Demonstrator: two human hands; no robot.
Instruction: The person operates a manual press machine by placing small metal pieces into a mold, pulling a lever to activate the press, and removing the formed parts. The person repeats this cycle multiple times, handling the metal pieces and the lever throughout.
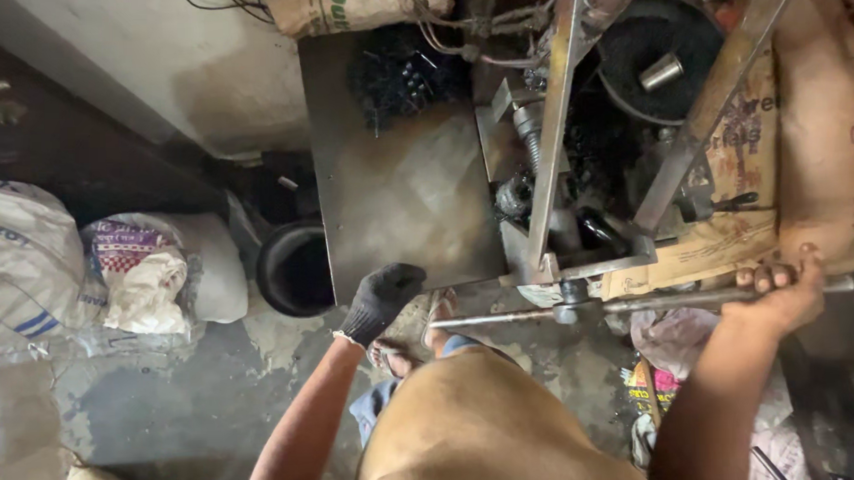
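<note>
At the far left of the frame lie white woven sacks [26, 268] and a bundle of cloth [149, 288] on the stained concrete floor [187, 400]; just right of them stands a dark round bucket [294, 269], tucked against the left edge of a grey steel plate [397, 198].

The person's left hand [382, 298], in a dark knit glove, hovers at the lower edge of that plate with the fingers curled loosely; it appears to hold nothing, though whether it touches the plate cannot be told.

Right of centre sits a greasy hand press [576, 178] of angled steel bars, with a threaded screw and a black flywheel [662, 57] above.

Across the lower right runs the long steel lever bar [656, 303]. Its long axis lies nearly horizontal in the picture, its free end pointing left toward the person's sandalled foot, the other running off the right edge. The bare right hand [779, 294] is wrapped around it, fingers curled over the top, well right of its pivot collar.

The bar looks heavy, rigid and probably oily, so slippery; a hold far out from the pivot, as here, would give the most leverage.
</note>
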